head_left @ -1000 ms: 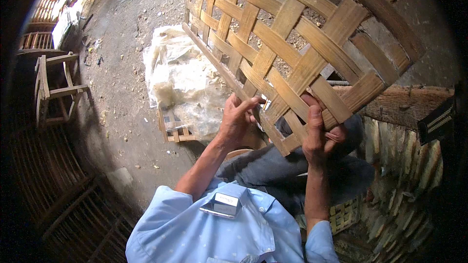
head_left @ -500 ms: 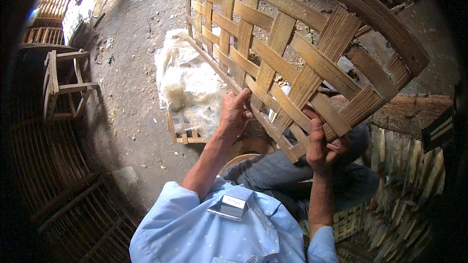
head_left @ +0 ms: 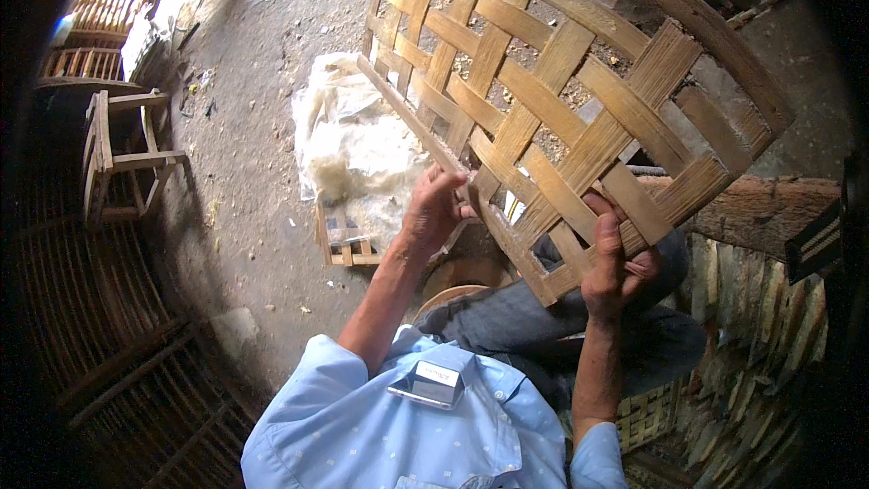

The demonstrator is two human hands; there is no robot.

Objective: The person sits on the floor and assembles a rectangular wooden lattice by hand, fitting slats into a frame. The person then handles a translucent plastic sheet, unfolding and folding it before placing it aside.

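A large panel of woven bamboo strips [head_left: 552,95] in a wooden frame is held up in front of me, tilted, its lower corner above my knee. My left hand [head_left: 436,204] grips the frame's lower left edge, thumb on top. Near the bottom right, my right hand [head_left: 615,258] closes on the panel, its thumb on the near face and some fingers hidden behind the weave. Past my left hand lies a white plastic sheet [head_left: 335,118] with a tuft of pale fibre [head_left: 332,178] on it.
A small wooden stool [head_left: 131,158] stands on the floor at the left. Slatted bamboo racks [head_left: 90,308] fill the lower left. A wooden beam [head_left: 760,208] and rough stacked strips [head_left: 751,326] are at my right. Beneath the plastic shows a woven piece [head_left: 351,252].
The woven panel has turned slightly and its face shows more squarely. My right hand has shifted a little to the right with it; both hands keep their grip.
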